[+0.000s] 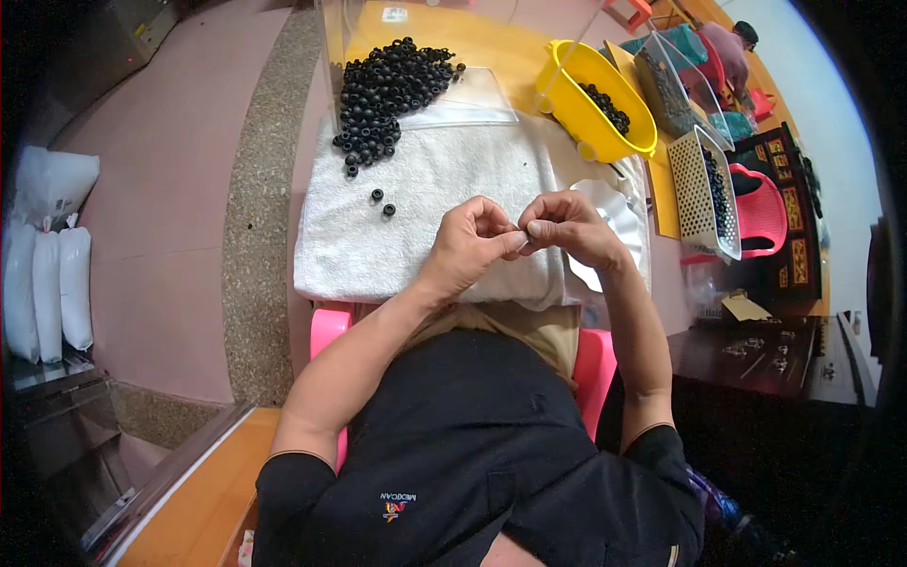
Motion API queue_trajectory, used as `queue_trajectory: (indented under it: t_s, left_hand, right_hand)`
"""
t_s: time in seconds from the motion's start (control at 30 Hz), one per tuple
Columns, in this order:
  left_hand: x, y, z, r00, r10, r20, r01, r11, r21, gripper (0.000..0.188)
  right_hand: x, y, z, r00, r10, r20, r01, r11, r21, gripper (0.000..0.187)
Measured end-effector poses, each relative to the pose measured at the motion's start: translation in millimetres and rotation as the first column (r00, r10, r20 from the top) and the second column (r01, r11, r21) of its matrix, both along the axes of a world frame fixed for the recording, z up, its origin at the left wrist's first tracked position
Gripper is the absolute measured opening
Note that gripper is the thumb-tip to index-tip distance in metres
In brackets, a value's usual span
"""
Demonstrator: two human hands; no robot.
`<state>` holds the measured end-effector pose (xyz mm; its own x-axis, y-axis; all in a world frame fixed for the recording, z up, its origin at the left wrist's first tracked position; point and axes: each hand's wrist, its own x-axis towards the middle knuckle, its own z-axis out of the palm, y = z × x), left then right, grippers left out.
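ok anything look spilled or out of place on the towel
Two black beads lie loose on the white towel, apart from the main bead pile. Both hands, left and right, meet fingertip to fingertip over the towel; whatever they pinch is too small to see.

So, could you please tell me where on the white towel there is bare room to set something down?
The towel is bare along its left and near edge, below the two stray beads. The far left corner is crowded by the bead pile; the near right is taken by both hands.

Pink tiled floor [179, 170], speckled stone strip [257, 189], dark carved cabinet [794, 227], daylight
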<state>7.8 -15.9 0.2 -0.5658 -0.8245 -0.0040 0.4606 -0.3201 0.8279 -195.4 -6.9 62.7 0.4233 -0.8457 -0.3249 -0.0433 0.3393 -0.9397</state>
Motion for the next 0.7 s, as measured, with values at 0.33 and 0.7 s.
queue_trajectory:
  t_s: [0.33,0.7]
  left_hand:
    - [1.3,-0.7,-3.8,0.994,0.021,-0.105,-0.002,0.984,0.176,0.017]
    - [0.9,-1.6,-7.9,0.993,0.074,-0.094,-0.052,0.974,0.219,0.016]
  right_hand:
    - [27.7,29.6,-20.2,0.941,-0.312,-0.128,0.205,0.831,-0.517,0.018]
    - [48.5,30.4,-37.9,0.791,-0.545,-0.277,0.0,0.454,-0.891,0.039]
